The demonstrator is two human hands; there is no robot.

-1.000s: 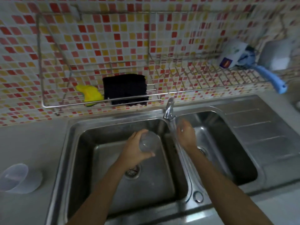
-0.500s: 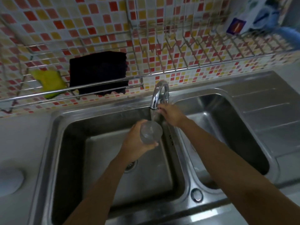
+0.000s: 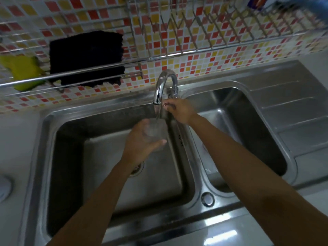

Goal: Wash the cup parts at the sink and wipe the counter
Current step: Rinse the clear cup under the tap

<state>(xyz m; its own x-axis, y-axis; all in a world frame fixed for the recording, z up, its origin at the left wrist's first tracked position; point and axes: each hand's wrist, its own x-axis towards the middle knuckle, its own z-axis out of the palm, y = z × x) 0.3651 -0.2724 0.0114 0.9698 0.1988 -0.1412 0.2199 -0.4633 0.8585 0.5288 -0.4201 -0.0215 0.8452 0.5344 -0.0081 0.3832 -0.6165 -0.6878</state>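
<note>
My left hand (image 3: 140, 144) grips a clear cup (image 3: 157, 131) over the left basin (image 3: 110, 174) of the steel double sink. Water streams from the chrome faucet (image 3: 164, 86) straight into the cup. My right hand (image 3: 179, 110) reaches to the base of the faucet, its fingers curled round the tap handle there. At the far left edge, on the grey counter, part of another clear cup piece (image 3: 4, 188) shows.
A wire rack (image 3: 195, 50) runs along the mosaic tile wall, holding a black cloth (image 3: 87, 55) and a yellow sponge (image 3: 21, 71). The right basin (image 3: 248, 132) and a ribbed steel drainboard (image 3: 292, 110) lie to the right. A blue item sits at the top right corner.
My right hand went from the sink divider up to the faucet handle, and water now runs. My left hand lifted the cup under the spout. The view moved closer.
</note>
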